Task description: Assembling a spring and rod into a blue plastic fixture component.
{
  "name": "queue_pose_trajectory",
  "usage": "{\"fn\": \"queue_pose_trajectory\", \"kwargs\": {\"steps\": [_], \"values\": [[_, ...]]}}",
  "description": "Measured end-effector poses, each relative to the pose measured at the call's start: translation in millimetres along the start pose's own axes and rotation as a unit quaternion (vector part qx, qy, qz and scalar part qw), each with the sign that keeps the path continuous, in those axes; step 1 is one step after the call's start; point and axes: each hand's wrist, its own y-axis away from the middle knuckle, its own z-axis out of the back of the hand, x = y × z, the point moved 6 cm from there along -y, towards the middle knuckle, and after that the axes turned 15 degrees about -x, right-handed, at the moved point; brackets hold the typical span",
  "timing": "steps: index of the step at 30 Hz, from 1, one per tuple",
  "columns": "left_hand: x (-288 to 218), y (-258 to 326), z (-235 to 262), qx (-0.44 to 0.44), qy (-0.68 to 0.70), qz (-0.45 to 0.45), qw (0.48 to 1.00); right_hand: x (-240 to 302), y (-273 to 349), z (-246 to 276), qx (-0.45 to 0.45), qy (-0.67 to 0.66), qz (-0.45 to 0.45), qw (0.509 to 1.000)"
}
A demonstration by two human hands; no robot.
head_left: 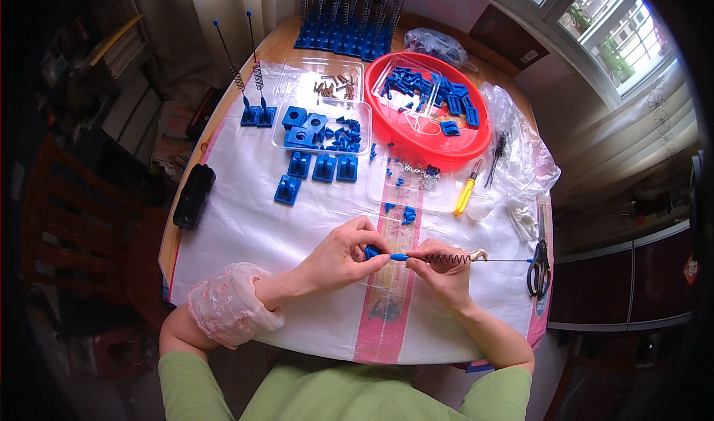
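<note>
My left hand (343, 256) is closed in a pinch on a small blue plastic piece (370, 251), most of it hidden by the fingers. Facing it, my right hand (444, 276) grips a thin rod (506, 260) with a black coil spring (450, 259), held level above the cloth. A pointed blue plastic end (399, 257) sits between the two hands' fingertips. I cannot tell whether it joins the left hand's piece. The rod's far blue tip reaches toward black-handled scissors (538, 268) on the right.
Beyond my hands lie several blue square bases (323, 168) and a clear tray (279, 140) of blue parts. A red basin (482, 142) holds more. Two spring rods (257, 75) stand at left, a yellow screwdriver (465, 196) at right, a black case (195, 196) at the left edge.
</note>
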Motion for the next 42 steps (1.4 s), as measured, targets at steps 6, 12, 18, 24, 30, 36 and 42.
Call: {"fn": "queue_pose_trajectory", "kwargs": {"steps": [6, 12, 18, 24, 30, 36, 42], "values": [[-5, 0, 0, -0.006, 0.001, -0.022, 1.000, -4, 2, 2, 0.005, -0.009, 0.010, 1.000], [-8, 1, 1, -0.022, -0.025, -0.054, 0.998, -4, 0, 1, 0.005, 0.011, -0.003, 1.000], [-21, 6, 2, -0.053, -0.073, -0.125, 0.988, -3, 0, 3, 0.017, 0.023, 0.027, 0.999], [-31, 8, 1, -0.057, -0.105, -0.214, 0.969, -1, 1, 4, 0.026, 0.020, 0.068, 0.997], [-33, 9, 1, -0.060, -0.116, -0.234, 0.963, 1, 2, 4, 0.031, 0.020, 0.075, 0.997], [-30, 8, 0, -0.059, -0.106, -0.193, 0.974, -3, 1, 4, 0.030, 0.041, 0.078, 0.996], [-22, 5, -2, -0.016, -0.083, -0.109, 0.990, -12, 2, 3, 0.025, 0.009, 0.048, 0.999]]}}
